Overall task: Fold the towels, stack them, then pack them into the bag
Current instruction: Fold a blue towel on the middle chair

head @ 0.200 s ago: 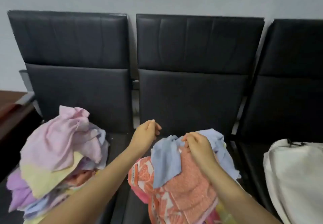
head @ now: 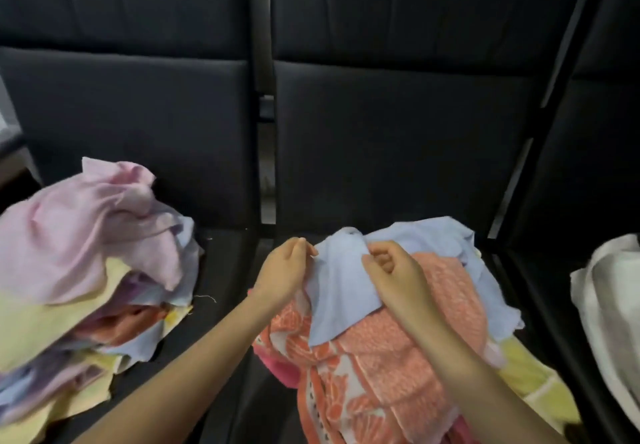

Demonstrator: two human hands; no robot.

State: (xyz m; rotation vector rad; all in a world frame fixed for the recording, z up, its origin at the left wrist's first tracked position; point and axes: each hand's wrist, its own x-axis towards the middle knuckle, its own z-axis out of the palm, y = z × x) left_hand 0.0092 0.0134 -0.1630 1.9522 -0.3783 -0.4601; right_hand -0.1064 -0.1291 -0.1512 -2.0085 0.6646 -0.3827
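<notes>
Black padded seats (head: 138, 152) carry towel heaps; both hands, left (head: 284, 272) and right (head: 394, 275), pinch the blue towel (head: 341, 301).

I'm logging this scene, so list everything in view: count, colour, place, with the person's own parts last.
Blue towel: one, light blue, on top of the middle-seat heap, pinched at its upper edge by both hands.
Orange patterned towel: one, orange and white, under the blue towel on the middle seat.
Towel pile: one crumpled heap, pink, yellow, lilac and blue, on the left seat.
Bag: one, white, on the right seat, cut off by the frame edge.
Seats: three, black, in a row behind everything.
Left hand: one, pinches the blue towel's left edge.
Right hand: one, grips the blue towel.
</notes>
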